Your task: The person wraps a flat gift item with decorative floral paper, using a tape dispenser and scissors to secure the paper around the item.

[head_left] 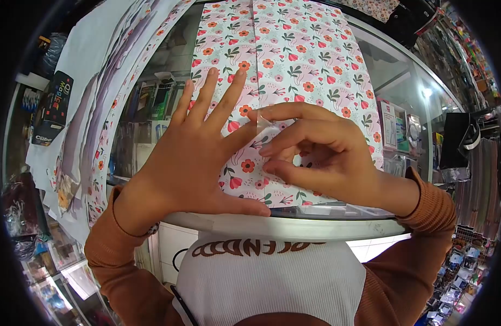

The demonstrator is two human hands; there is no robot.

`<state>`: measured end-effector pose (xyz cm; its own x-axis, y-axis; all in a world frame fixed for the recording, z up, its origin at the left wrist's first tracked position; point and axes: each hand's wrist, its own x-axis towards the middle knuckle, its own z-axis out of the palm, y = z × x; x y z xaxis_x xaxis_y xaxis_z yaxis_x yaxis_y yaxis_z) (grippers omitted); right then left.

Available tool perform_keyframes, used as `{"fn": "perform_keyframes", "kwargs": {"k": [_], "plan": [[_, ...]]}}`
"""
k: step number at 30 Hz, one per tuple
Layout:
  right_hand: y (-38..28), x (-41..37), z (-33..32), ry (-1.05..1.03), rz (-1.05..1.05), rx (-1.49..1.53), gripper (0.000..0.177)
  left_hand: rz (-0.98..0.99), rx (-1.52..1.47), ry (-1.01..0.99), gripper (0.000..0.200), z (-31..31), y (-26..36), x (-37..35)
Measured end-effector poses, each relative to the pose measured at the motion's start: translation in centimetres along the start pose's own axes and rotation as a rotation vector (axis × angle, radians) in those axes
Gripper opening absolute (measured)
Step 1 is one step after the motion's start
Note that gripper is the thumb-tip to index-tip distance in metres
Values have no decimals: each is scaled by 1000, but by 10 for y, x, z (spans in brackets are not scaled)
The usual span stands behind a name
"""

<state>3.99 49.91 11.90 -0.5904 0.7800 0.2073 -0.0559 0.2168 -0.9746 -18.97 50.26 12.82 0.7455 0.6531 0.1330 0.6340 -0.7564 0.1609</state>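
flower-printed paper (337,60) lies from the upper centre of the frame down to its middle, flat on a glass display counter (294,231), with a lengthwise seam turned up where both hands can get at it. at the far left is a black box (54,108) with bright lettering; its inside is hidden, so i can't tell what it holds. beside it, loose sheets (93,65) overlap in a long pile, pale sides mostly up, seemingly put aside to leave working room. under the glass at centre left, the counter holds packets (158,100) standing close together. the left hand (188,157) is palm down, its fingers spread well apart and its index finger reaching the seam, probably to keep the paper flat and the edges together. right of that, a small clear strip (264,124), likely tape, sits at the seam by the right hand's (337,157) index fingertip. that hand's fingers are curled, middle finger and thumb close together; whether they clamp the strip i can't tell. toward the right, boxed goods (397,127) show inside the counter, kept visible through the glass.
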Motion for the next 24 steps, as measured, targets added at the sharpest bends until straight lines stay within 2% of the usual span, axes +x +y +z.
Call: {"fn": "perform_keyframes", "kwargs": {"k": [4,9,15,24], "plan": [[1,1,-3,-29,-61,-85,20,-42,20,-49,104,-3,2,3],[-6,2,-5,-89,46,-86,19,-80,14,-84,101,-7,7,3],[-7,1,-2,-65,-72,-273,18,-87,-16,-53,104,-6,6,4],[-5,-3,4,-35,-112,-332,18,-80,-38,-36,106,-4,5,3]]}}
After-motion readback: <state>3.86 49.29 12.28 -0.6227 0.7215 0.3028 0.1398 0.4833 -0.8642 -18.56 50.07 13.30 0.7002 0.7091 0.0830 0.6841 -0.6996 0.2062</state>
